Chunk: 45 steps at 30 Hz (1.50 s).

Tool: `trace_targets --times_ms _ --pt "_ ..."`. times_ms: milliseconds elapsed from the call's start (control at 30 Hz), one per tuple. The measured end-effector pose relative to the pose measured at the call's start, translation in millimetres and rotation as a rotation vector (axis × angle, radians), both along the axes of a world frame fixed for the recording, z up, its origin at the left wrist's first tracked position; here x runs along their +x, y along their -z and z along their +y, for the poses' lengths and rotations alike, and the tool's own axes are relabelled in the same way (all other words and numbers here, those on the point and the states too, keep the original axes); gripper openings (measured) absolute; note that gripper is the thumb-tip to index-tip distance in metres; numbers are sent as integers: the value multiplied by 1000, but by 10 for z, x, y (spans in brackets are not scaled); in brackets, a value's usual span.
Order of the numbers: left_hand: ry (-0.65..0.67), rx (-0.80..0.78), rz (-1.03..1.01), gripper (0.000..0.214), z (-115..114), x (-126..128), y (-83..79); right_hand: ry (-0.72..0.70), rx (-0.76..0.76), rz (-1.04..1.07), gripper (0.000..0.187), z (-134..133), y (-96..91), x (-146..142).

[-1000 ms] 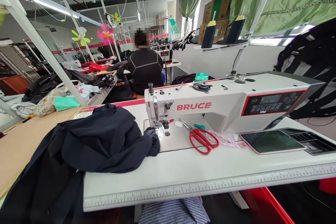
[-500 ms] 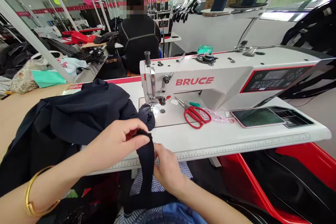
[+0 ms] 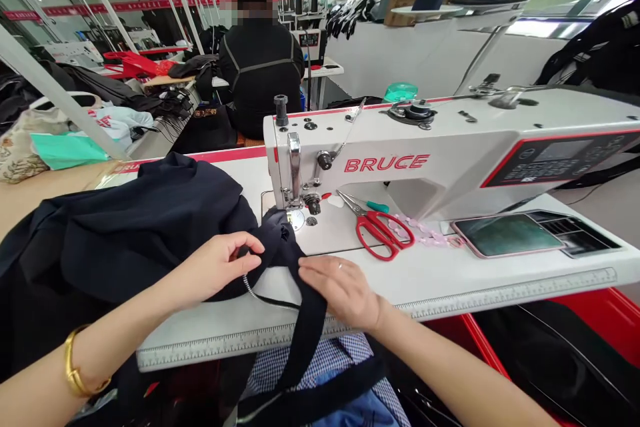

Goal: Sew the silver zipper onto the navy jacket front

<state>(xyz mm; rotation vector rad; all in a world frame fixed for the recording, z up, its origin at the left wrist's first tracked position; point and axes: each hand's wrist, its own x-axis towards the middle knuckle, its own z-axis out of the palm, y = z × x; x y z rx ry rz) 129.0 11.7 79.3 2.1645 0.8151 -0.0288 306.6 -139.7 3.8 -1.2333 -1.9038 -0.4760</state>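
Observation:
Dark navy fabric (image 3: 165, 220) lies bunched on the left of the sewing table, reaching the needle area of the sewing machine (image 3: 380, 153). My left hand (image 3: 225, 260) is closed, thumb and index finger pinching an edge of this fabric just in front of the machine. A thin edge with a light, toothed-looking stripe hangs in a loop below those fingers. From the needle area a long navy fabric strip (image 3: 307, 320) runs over the table edge into the lap. My right hand (image 3: 345, 287) grips its right side, fingers together and extended, thumb hidden.
Red-handled scissors (image 3: 383, 233), a green-handled tool (image 3: 376, 206) and a phone (image 3: 510, 235) lie right of the needle. A ruler strip (image 3: 450, 303) follows the table's front edge. Red bins (image 3: 610, 320) with dark fabric stand below right. A person (image 3: 260, 73) sits ahead.
My hands have moved apart: the left slightly left, the right rightward and up onto the table. The strip now stretches toward the needle area, and the looped edge shows. The view has shifted slightly.

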Motion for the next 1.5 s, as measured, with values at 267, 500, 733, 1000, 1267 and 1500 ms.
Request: trace_targets --times_ms 267,500,733,1000,1267,1500 --pt "584 975 -26 32 254 495 459 172 -300 -74 21 428 72 328" --pt "707 919 -23 23 418 478 572 88 -584 -269 17 588 100 353" --pt "695 810 -38 24 428 553 576 137 -360 -81 29 616 142 389" --pt "752 953 -202 23 670 525 656 19 -507 -217 27 639 196 324" --pt "482 1087 -117 24 425 584 789 17 -548 -194 22 620 195 314" --pt "544 1028 -248 18 485 566 830 127 -524 302 28 683 201 368"
